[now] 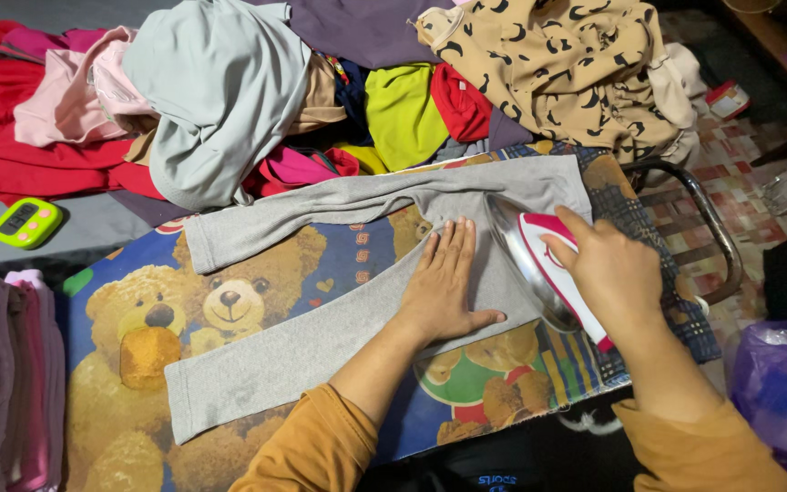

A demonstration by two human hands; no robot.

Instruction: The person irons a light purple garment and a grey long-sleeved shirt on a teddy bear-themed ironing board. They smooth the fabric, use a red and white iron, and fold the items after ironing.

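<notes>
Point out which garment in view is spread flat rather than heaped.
The grey leggings on the teddy-bear cover; the left hand presses them and the right hand holds the iron. Every other garment lies crumpled or folded.

right hand hides the iron handle; folded stack cut off.

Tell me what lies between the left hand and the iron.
In the head view, only a narrow strip of the grey leggings lies between the left hand and the iron; nothing else is there.

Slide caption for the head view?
Left hand flattens small grey knit trousers on bear-print cloth; right hand holds pink-and-white iron.
</notes>
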